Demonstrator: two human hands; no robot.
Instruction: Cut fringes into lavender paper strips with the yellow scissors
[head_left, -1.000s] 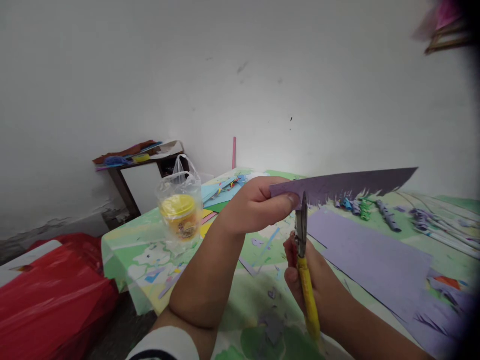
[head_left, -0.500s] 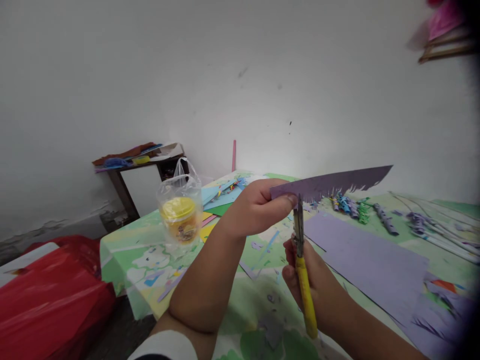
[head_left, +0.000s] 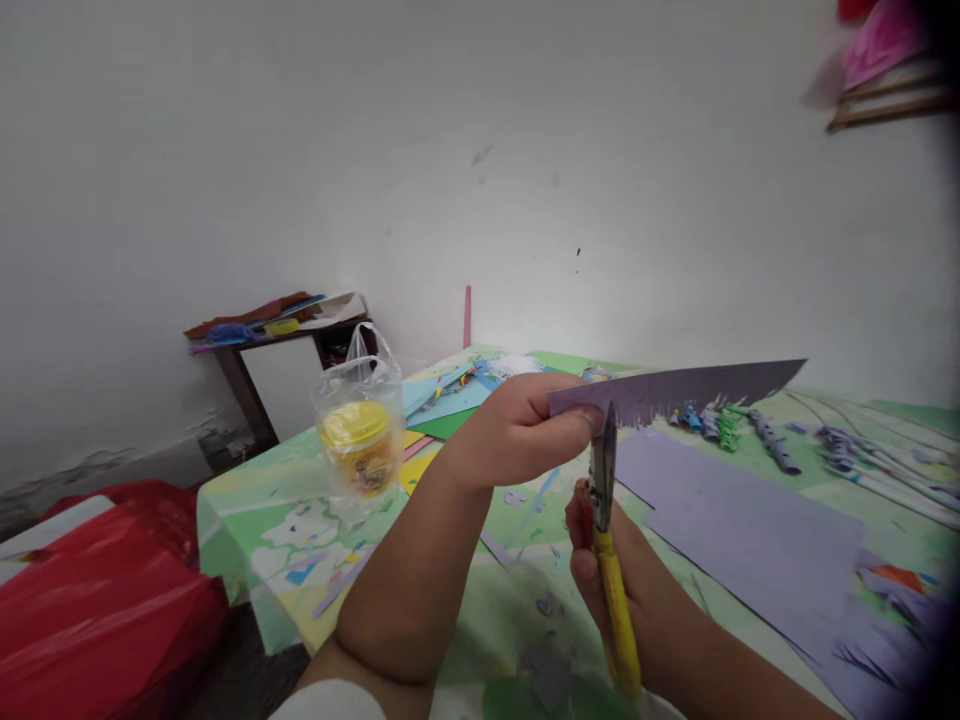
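Note:
My left hand (head_left: pixel 525 432) pinches one end of a long purple paper strip (head_left: pixel 690 388) between thumb and fingers, holding it above the table. Fine fringe cuts run along the strip's lower edge. Wrapped round the yellow handle of a pair of scissors (head_left: pixel 616 610) is my right hand (head_left: pixel 600 560), just below the left. The metal blades point upward and meet the strip's lower edge close to my left thumb. Flat on the table to the right lies a larger purple paper sheet (head_left: pixel 750 520).
A yellow-lidded tub (head_left: pixel 360 445) in a clear bag stands at left. Curled paper rolls (head_left: pixel 727 428) and thin white sticks (head_left: pixel 892 490) lie at right. Paper scraps litter the patterned tablecloth (head_left: pixel 247 510). Beside the table is a red bag (head_left: pixel 112 600); a low cabinet (head_left: pixel 281 380) stands behind.
The strip's far end has dipped and shifted right. Both hands sit slightly lower in view, and the scissors have turned a little, showing more of the blade's flat side.

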